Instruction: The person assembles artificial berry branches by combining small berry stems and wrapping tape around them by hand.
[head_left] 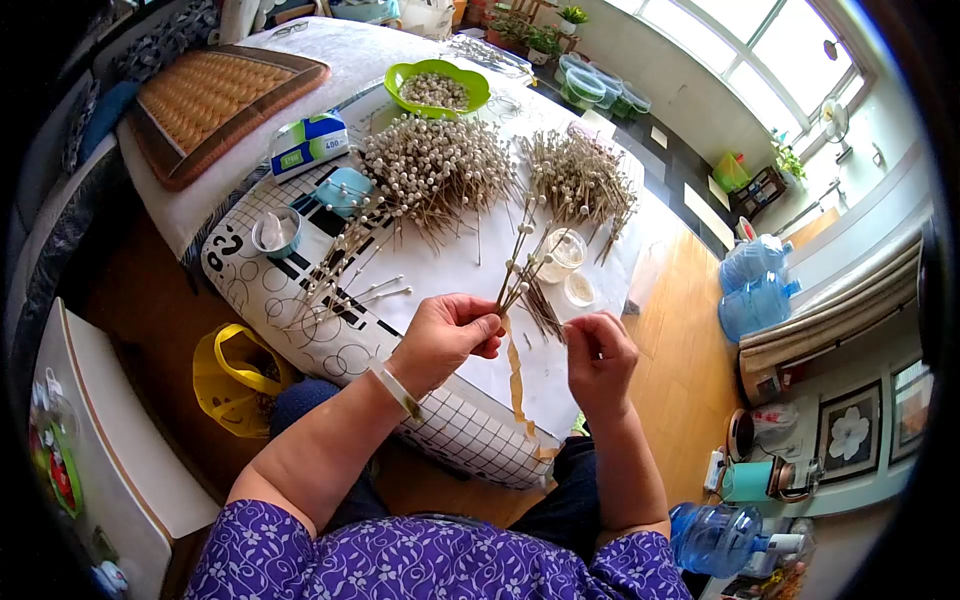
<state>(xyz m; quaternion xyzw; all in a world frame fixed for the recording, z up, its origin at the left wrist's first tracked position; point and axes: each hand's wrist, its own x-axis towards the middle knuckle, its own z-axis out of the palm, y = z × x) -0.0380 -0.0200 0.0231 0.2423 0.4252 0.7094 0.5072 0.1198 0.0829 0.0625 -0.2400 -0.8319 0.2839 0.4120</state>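
My left hand (455, 335) pinches a small spray of brown stems (516, 262) tipped with white, bud-like balls. From just under these fingers a strip of tan tape (516, 375) hangs down towards the table's front edge. My right hand (602, 362) is to the right with its fingers closed; what they hold, if anything, I cannot make out. Beside its fingertips is a bundle of bare brown sticks (542, 308); whether the hand touches it is unclear. Behind are a clear round tub (563, 252) and a small round dish (579, 290).
Large heaps of white-tipped stems (435, 175) and more stems (580, 175) cover the back of the table (450, 290). A green bowl (398, 78) holds white balls. Left are a tissue pack (308, 145), a blue-rimmed cup (276, 232) and loose stems (345, 290). A yellow bag (225, 385) stands on the floor.
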